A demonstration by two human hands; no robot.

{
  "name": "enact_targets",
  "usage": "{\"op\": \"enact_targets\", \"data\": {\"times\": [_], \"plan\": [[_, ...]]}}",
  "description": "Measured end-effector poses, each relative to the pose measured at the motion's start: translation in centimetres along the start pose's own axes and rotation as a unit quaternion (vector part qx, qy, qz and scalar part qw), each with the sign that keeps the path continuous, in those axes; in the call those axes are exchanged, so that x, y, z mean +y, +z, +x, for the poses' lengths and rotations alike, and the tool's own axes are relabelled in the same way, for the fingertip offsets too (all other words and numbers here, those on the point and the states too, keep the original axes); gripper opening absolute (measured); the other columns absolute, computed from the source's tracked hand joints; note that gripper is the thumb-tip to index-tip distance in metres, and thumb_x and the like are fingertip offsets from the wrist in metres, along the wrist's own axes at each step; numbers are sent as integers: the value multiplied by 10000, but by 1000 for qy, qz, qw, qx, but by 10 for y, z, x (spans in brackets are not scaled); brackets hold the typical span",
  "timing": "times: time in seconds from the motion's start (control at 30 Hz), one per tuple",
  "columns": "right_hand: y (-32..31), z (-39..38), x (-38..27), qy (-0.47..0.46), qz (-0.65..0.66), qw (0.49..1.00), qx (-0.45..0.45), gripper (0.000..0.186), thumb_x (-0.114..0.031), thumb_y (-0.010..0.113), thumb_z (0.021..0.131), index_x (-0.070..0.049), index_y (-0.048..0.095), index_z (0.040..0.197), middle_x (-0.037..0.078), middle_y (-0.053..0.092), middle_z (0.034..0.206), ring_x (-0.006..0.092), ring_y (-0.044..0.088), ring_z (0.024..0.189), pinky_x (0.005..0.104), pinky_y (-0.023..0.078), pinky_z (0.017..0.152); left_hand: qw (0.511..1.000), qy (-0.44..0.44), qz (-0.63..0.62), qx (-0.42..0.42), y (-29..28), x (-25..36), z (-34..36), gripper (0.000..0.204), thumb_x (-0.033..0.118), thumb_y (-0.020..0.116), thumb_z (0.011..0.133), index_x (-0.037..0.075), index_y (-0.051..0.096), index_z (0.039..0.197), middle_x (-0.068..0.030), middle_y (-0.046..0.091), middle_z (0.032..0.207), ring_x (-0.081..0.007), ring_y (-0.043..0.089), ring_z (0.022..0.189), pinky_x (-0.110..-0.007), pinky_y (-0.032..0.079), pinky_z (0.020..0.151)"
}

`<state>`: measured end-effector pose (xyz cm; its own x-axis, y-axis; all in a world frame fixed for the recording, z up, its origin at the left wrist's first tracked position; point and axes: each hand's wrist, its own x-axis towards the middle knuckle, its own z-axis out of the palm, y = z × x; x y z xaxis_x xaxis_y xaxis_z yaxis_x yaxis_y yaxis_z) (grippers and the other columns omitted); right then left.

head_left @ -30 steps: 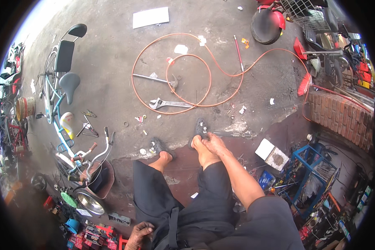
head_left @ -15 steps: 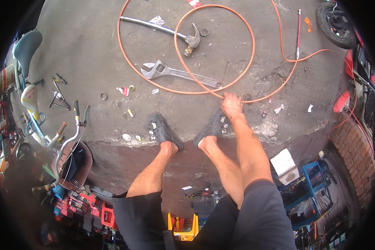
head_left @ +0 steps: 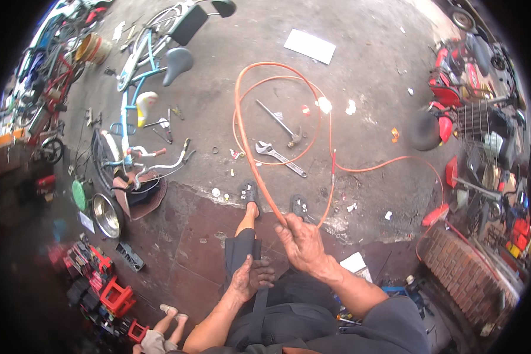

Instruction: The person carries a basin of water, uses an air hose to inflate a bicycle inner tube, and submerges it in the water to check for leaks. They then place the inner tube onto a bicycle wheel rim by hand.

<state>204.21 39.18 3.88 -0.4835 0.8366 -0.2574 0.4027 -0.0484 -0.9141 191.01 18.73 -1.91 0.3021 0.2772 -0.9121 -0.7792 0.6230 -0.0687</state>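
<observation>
My right hand (head_left: 301,242) grips an orange hose (head_left: 251,156), whose lifted loop rises from it over the concrete floor. Just below and left of it, my left hand (head_left: 252,272) is open and empty, fingers apart and slightly bent. On the floor within the hose loops lie a long-handled claw hammer (head_left: 294,134) and a large adjustable wrench (head_left: 281,160). A red and silver fitting (head_left: 334,165) is on the hose's right-hand length. My feet in dark clogs (head_left: 248,193) stand near where the concrete meets dark red flooring.
A pale blue bicycle (head_left: 141,88) stands upper left beside a metal bowl (head_left: 106,215). Scooters (head_left: 445,88), a broom (head_left: 435,215) and brick stack (head_left: 460,265) line the right; a white board (head_left: 310,46) lies ahead. Another person's legs (head_left: 168,327) show lower left, near red tool cases.
My right hand has risen from the floor with the hose, lifting a loop. My left hand has come up beside it. The view has shifted, bringing another person's legs in.
</observation>
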Motion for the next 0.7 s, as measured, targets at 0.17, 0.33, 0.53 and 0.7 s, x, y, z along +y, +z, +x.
{"op": "enact_targets", "data": {"times": [0.17,0.33,0.53,0.7], "plan": [[46,-81,-107,79,228,941,-236,176,-177,523,986,-13,546,1045,51,601,804,137,561,675,271,452,589,939,183,-221,-189,-6,-48,-26,698,591,247,988,16,550,1243,-89,618,1111,-238,610,1002,-371,521,841],[89,-121,-204,149,466,824,-285,244,-234,492,995,3,510,1051,77,527,734,165,510,643,293,422,593,932,236,-260,-91,-20,-45,-125,335,269,464,924,-18,590,1042,-111,644,813,-238,649,690,-338,541,635],[180,-167,-267,146,447,765,-439,276,-312,436,1004,-43,497,1011,104,519,689,249,555,641,418,497,704,772,327,-539,-81,-168,-108,-118,118,71,540,808,-5,603,744,-124,637,685,-270,646,616,-372,549,645],[276,-193,-300,-9,371,805,-463,300,-315,373,1025,-37,484,1005,114,544,682,289,611,655,499,514,807,553,389,-736,-34,-308,-122,-176,169,57,493,850,-92,572,837,-167,617,718,-259,626,629,-352,532,593]]}}
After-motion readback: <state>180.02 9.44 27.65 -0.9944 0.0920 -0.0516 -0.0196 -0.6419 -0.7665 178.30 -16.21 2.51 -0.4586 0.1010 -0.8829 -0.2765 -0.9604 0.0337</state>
